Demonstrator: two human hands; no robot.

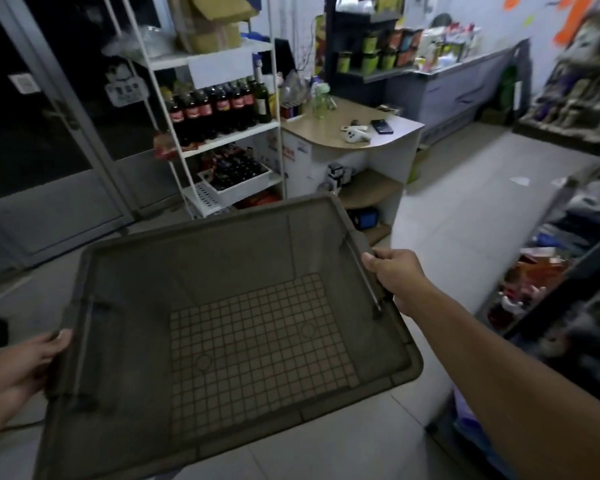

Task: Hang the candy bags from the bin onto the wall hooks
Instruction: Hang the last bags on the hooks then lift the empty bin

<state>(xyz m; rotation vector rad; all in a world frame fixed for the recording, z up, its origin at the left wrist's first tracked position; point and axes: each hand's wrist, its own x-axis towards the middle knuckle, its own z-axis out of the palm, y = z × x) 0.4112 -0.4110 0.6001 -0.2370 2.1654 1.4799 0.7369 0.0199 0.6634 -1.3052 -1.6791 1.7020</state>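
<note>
1. The bin (229,258) is held in the air over the tiled floor (465,202), tipped toward the camera, with its grid bottom in full view.
2. The left hand (25,362) grips the bin's left rim, thumb lying along the edge.
3. The right hand (395,275) grips the right rim, thumb on top and fingers curled round the outside.
4. Beyond the bin stand a white shelf rack (229,138) with dark bottles (215,109) and a counter (326,129) carrying a phone (381,126).

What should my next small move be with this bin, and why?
Probably lower the bin to the floor and let go. Its grid bottom is bare, with nothing inside to hang, and the left hand and right hand both hold its rims, so neither is free.
</note>
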